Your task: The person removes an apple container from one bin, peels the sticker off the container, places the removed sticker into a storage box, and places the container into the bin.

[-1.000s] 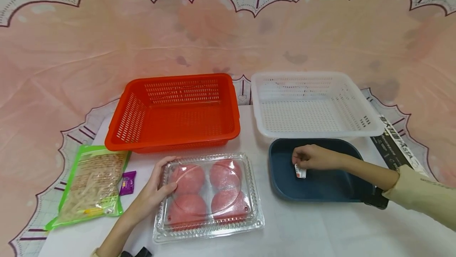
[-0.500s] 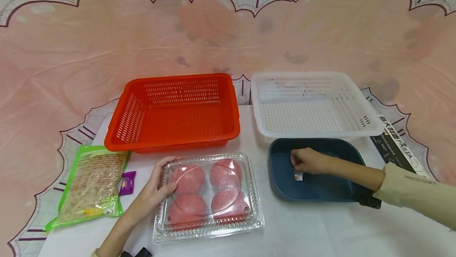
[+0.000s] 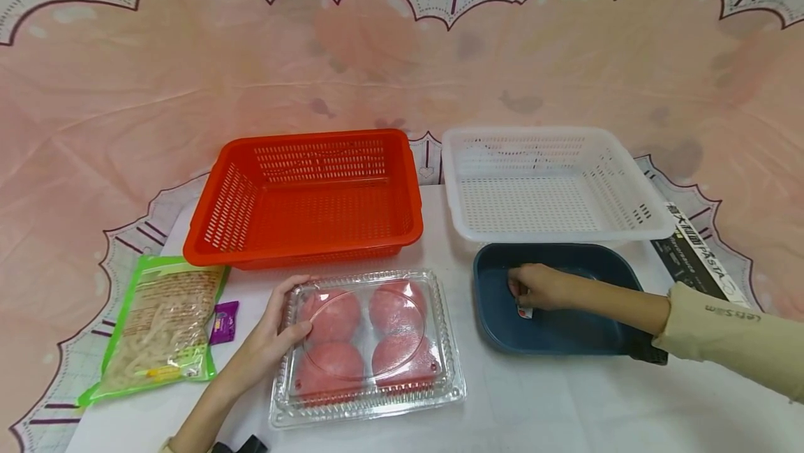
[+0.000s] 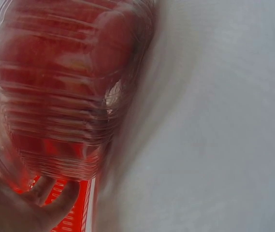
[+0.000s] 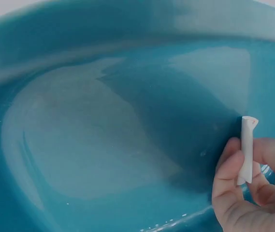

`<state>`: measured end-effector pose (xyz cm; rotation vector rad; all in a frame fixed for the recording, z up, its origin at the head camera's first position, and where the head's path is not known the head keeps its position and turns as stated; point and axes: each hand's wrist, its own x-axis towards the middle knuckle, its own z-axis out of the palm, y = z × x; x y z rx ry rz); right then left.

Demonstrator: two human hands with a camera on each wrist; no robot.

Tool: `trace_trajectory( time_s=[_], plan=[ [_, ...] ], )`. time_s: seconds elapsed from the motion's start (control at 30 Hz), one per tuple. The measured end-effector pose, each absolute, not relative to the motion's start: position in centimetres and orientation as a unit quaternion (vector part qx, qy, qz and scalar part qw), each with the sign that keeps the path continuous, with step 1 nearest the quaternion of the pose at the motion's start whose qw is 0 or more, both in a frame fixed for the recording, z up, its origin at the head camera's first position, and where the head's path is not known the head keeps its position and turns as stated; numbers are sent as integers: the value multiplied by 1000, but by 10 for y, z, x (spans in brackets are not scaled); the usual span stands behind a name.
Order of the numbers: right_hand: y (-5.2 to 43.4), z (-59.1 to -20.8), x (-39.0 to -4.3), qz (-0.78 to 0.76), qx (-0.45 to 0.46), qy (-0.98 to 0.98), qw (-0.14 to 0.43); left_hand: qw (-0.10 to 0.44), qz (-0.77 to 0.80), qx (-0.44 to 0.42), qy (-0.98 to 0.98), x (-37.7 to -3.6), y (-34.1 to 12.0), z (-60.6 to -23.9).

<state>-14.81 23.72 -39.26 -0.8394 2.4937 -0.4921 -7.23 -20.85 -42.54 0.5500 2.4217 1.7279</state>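
In the head view my left hand [image 3: 276, 331] grips the left side of a clear plastic clamshell box [image 3: 370, 411], thumb over the lid. Several round red items [image 3: 331, 368] show inside it. The left wrist view has the box's ridged wall [image 4: 57, 125] close up, fingers curled at its end. Inside a dark blue basin [image 3: 597, 331], my right hand [image 3: 541, 287] pinches a small white packet [image 3: 525, 313] with printing on it. Seen edge-on in the right wrist view, the packet [image 5: 246, 151] stands between thumb and fingers, just above the basin floor; whether it touches cannot be told.
Behind the box stands a red slotted basket [image 3: 314, 219], and a white one [image 3: 521, 205] sits behind the basin. At left lie a green-edged bag [image 3: 160, 324] and a small purple packet [image 3: 224, 322]. A black-and-white pasta package [image 3: 697, 254] lies at the right.
My right hand has shifted slightly left and down within the basin, the white packet moving with it and now more covered by the fingers. The left hand and box have stayed still.
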Motion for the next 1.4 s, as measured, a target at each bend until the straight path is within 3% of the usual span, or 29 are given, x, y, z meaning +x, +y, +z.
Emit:
trace_trajectory(
  time_s=[0.47, 1.4],
  plan=[
    [235, -386, -142, -126, -269, 929, 221, 53, 575, 198, 792, -72, -209, -425],
    [269, -392, -134, -213, -266, 908, 243, 52, 573, 193, 795, -72, -209, -425]
  ],
)
